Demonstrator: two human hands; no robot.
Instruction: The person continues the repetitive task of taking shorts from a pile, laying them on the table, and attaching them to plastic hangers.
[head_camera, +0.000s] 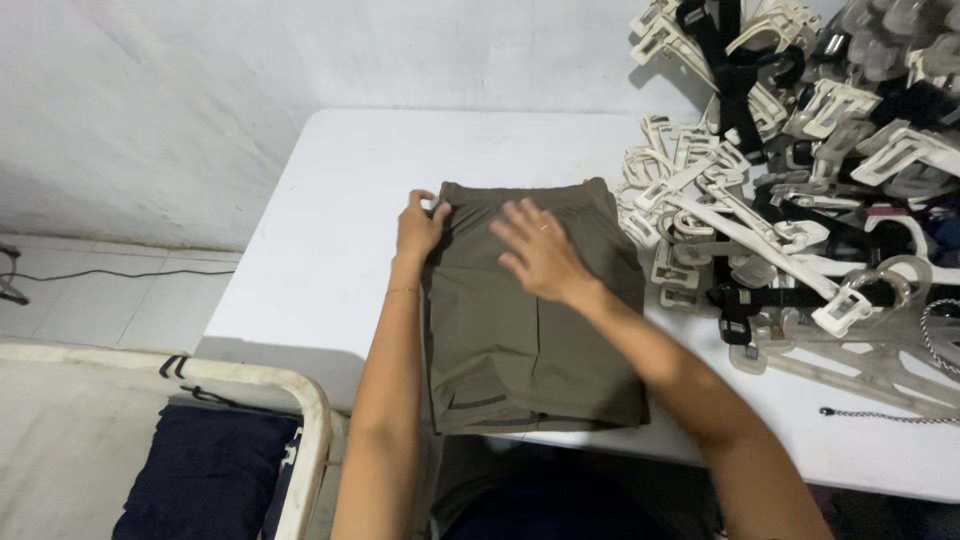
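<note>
Item: olive-brown shorts (530, 330), folded, flat on a white table (330, 230).

From my remote view I log the shorts lying lengthwise near the table's front edge, waistband toward the wall, hem toward the person. The left hand (418, 228) pinches the waistband's left corner between thumb and fingers. The right hand (540, 250) lies open and flat on the upper part of the shorts, fingers spread, gripping nothing. Right of the shorts, just beside them, I count a large heap of clip hangers (790, 170), mostly white, some black or clear, reaching the table's far right end. A black-and-white cord (885, 415) lies right of the shorts near the front edge. Left of the shorts, below table level, stand a white rail (300, 400) and a navy cushion (205, 480); a black cable (120, 273) crosses the tiled floor.
</note>
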